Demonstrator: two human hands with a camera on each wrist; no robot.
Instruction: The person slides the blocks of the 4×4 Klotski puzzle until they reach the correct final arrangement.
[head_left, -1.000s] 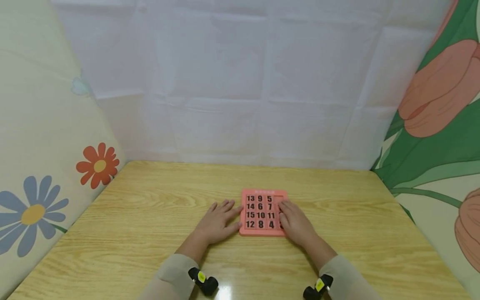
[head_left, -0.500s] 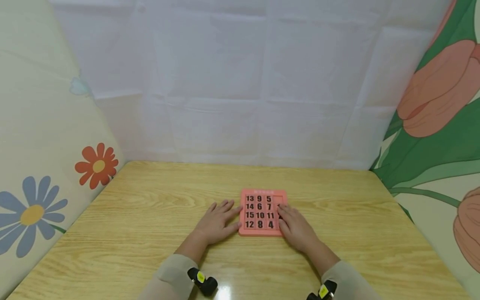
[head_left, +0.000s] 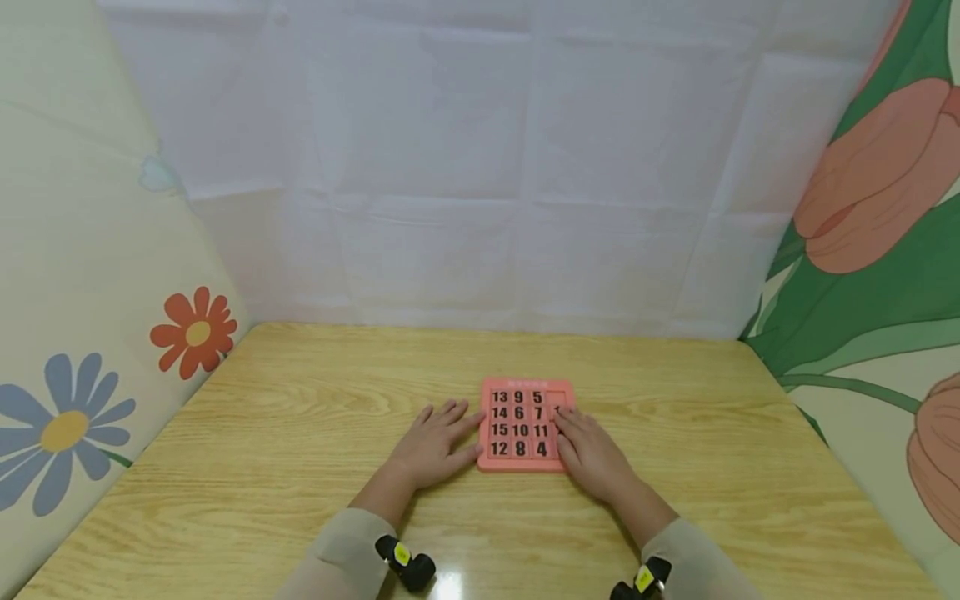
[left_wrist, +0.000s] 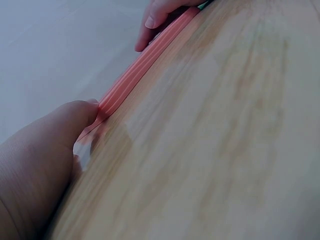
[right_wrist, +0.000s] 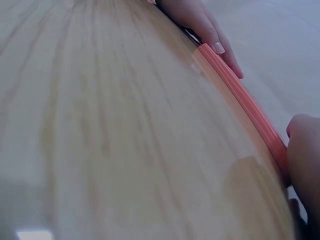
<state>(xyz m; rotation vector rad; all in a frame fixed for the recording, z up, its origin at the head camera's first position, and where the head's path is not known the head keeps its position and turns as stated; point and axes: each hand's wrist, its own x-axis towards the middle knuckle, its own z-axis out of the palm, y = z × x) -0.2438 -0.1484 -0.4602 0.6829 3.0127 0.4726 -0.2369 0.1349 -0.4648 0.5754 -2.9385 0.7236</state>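
A pink number slide puzzle (head_left: 521,422) lies flat on the table, its black-numbered tiles in rows. The slot at its top right corner holds no tile. My left hand (head_left: 429,452) rests beside it, fingers spread, with thumb and forefinger tips at the left edge; the left wrist view has that thumb (left_wrist: 75,117) against the frame's corner. From the right, my right hand (head_left: 597,457) reaches over the last column, its fairly straight fingertips on the tiles just below the vacant slot. It hides most of that column. In the right wrist view the puzzle's ribbed side (right_wrist: 245,97) runs between both hands.
The wood-grain table (head_left: 315,375) extends around the puzzle. A white cloth (head_left: 435,167) hangs behind it, and flower-printed cloths stand at the left (head_left: 75,275) and right (head_left: 885,333). Black wrist cameras sit at both sleeves.
My right hand has slid slightly toward me along the right column, uncovering the vacant top right slot and covering the bottom right tile. My left hand stays in place.
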